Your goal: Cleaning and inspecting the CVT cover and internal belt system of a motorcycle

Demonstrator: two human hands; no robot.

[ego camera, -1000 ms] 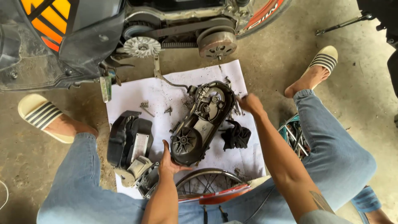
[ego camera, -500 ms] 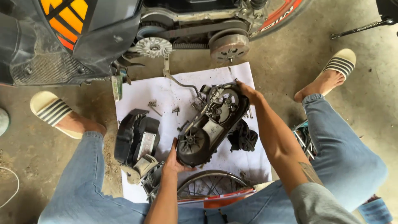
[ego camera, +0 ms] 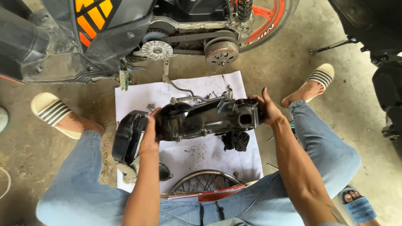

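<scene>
Black engine cover [ego camera: 205, 119] held level; left hand [ego camera: 149, 136], right hand [ego camera: 268, 109] gripping ends.

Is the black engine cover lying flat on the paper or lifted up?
Lifted: the black engine cover is held on edge between the left hand and right hand, above the white paper.

Hidden, cropped and unclear

The scooter [ego camera: 104, 37] is cut off by the top and left edges. The left hand [ego camera: 148, 136] covers one end of the black casing [ego camera: 201, 119], and its palm side is hidden, as is the right hand's [ego camera: 268, 111]. The spoked wheel [ego camera: 205, 184] vanishes behind the jeans [ego camera: 79, 184] at bottom centre. Small bits [ego camera: 150, 107] on the paper [ego camera: 201, 152] are too tiny to identify.
</scene>
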